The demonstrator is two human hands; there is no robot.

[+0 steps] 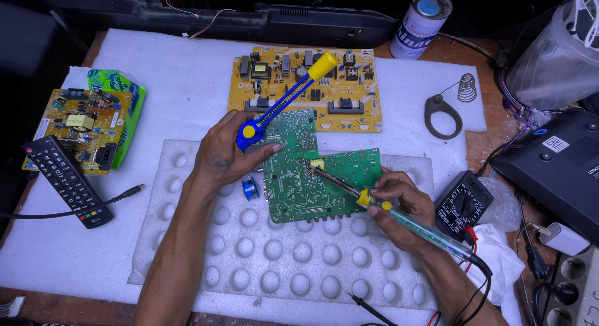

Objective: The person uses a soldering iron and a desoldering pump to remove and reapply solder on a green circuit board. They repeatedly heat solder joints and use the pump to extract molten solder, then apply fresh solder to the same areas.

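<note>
A green circuit board (pixel 293 176) lies on a white dimpled foam sheet (pixel 281 257) in the middle of the bench. My left hand (pixel 228 152) grips a blue and yellow desoldering pump (pixel 284 101) at its lower end, with the thumb resting on the board's left edge. My right hand (pixel 399 207) holds a soldering iron (pixel 374 204) with a clear handle, and its metal tip touches the board near a yellow component. A small blue solder spool (pixel 250 189) sits just left of the board.
A yellow power board (pixel 349 104) lies behind the green one, and another yellow board (pixel 78 126) sits far left beside a black remote (pixel 65 179). A multimeter (pixel 463 204), iron stand (pixel 444 114), tin can (pixel 421 23) and black box (pixel 555 160) crowd the right side.
</note>
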